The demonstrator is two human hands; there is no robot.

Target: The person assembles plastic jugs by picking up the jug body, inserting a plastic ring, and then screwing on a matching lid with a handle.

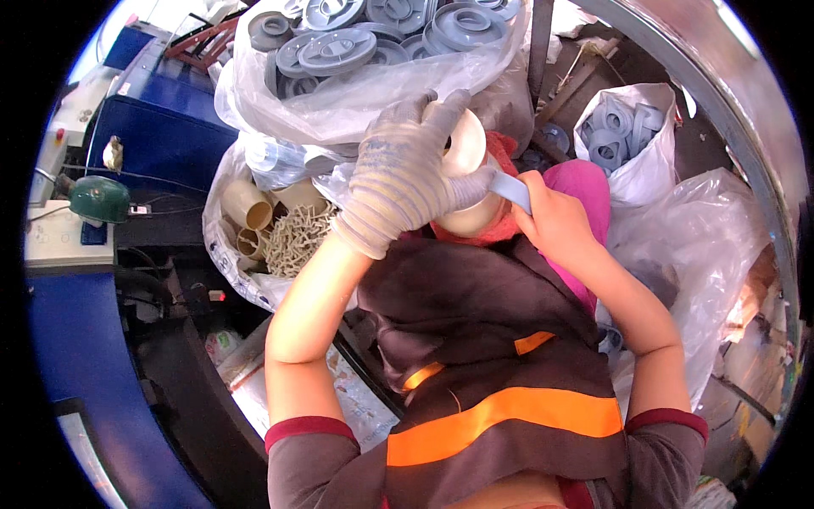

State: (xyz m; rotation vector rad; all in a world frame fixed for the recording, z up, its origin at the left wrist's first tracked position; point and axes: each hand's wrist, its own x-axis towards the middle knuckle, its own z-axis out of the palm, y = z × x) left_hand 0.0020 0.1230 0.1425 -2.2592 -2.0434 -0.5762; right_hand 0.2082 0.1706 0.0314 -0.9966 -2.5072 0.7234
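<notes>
My left hand (pixel 403 174), in a grey and cream knit glove, is closed around a cream plastic pipe fitting (pixel 473 219) with a round open mouth. The fitting is over my lap, against a red cloth (pixel 498 146). My bare right hand (pixel 555 219) grips a flat, pale blue-grey piece (pixel 512 192) with a rounded end. That piece lies close against the fitting's right side, by my left thumb. Its far end is hidden, so its kind is unclear.
A clear bag of grey round plastic parts (pixel 335 53) stands ahead. At left, a sack holds cream pipe fittings (pixel 254 216) and thin cream scraps (pixel 297 239). A white sack (pixel 640 165) of grey rings and a clear plastic bag (pixel 708 233) are right. A blue machine (pixel 165 127) stands far left.
</notes>
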